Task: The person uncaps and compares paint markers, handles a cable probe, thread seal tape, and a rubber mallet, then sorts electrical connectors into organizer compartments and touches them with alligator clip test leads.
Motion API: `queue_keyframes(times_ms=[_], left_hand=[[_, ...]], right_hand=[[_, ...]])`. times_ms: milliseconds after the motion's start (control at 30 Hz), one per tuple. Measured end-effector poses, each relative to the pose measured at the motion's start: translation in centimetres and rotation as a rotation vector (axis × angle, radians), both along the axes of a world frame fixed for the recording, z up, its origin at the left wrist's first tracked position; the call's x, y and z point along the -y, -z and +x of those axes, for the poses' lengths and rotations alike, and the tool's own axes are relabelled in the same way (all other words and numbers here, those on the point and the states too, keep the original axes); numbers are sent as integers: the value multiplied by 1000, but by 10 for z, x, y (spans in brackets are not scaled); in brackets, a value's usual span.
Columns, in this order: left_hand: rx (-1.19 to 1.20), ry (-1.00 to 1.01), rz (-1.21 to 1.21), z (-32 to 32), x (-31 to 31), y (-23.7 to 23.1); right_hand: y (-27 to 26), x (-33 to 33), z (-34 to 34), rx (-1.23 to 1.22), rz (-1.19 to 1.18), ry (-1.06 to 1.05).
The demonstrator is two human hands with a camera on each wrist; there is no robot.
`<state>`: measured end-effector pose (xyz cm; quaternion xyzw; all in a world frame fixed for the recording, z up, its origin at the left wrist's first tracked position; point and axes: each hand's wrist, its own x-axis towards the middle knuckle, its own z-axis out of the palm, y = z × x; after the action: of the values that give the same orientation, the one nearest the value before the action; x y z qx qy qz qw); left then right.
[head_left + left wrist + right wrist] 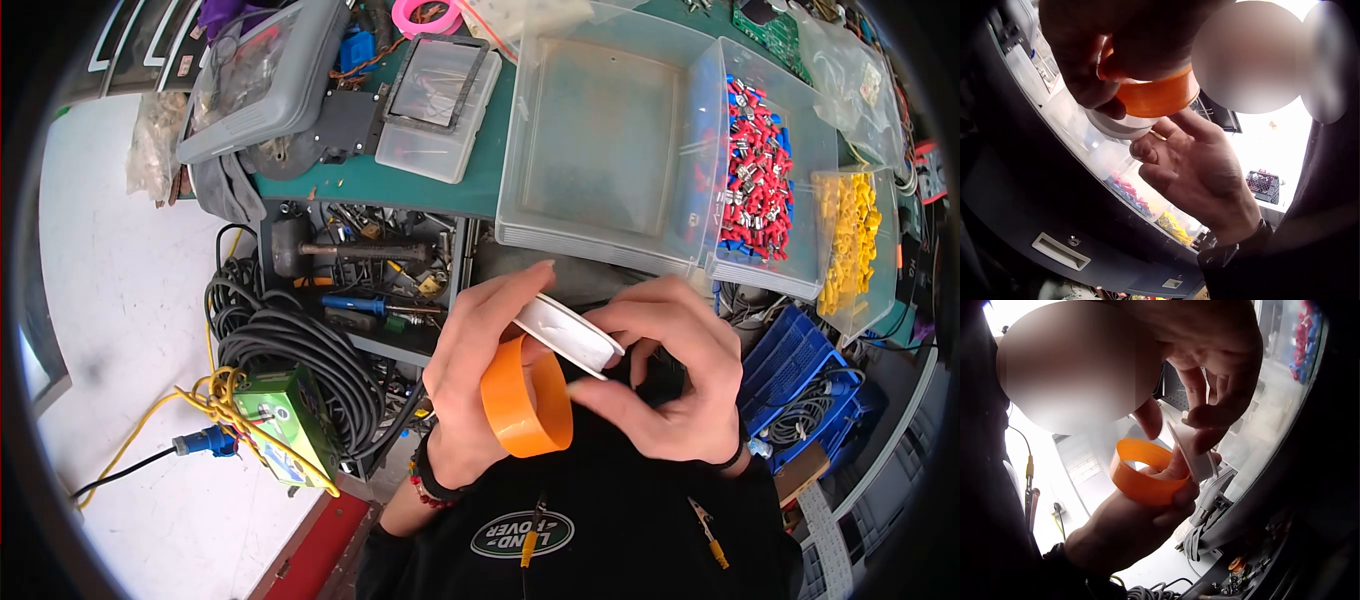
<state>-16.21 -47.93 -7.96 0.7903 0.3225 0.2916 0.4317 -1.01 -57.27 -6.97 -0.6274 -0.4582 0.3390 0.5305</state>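
Note:
My left hand [465, 370] holds a white spool [568, 335] with flat flanges, tilted in front of the chest. An orange plastic ring [525, 395] sits around a digit of that same hand, just below the spool. From the other side my right hand [675, 370] curls its fingers at the spool's right end, the thumb near its lower edge. The right wrist view shows right fingers overlapping the spool [1192, 450], with the orange ring [1138, 487] to its left. In the left wrist view the orange ring [1157, 94] covers part of the spool [1119, 125].
A large clear bin [610, 130] stands on the green bench beside red and blue terminals [760, 180] and yellow terminals [850, 235]. Below, an open drawer holds a mallet [300, 248] and tools. Coiled black cable [290, 330] lies at left, blue crates [810, 380] at right.

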Motion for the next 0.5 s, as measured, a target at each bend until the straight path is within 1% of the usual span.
queue_keyframes(times_ms=[67, 100, 133, 167, 233, 367, 500], left_hand=[[-38, 8, 68, -1, -1, 3], [-39, 8, 70, -2, -1, 4], [-36, 6, 54, -3, -1, 4], [-33, 3, 38, -4, -1, 5], [-51, -18, 31, -4, -1, 3], [-55, -42, -21, -3, 1, 1], [-15, -54, -58, -4, 4, 6]], right_hand=[[5, -1, -6, 32, 13, 39], [6, -2, -7, 63, 27, 76], [2, 0, -5, 48, 5, 17], [2, 0, -6, 47, 6, 15], [2, -1, -7, 55, 72, 80], [2, 1, -4, 79, 108, 50], [2, 3, -2, 7, 89, -4]])
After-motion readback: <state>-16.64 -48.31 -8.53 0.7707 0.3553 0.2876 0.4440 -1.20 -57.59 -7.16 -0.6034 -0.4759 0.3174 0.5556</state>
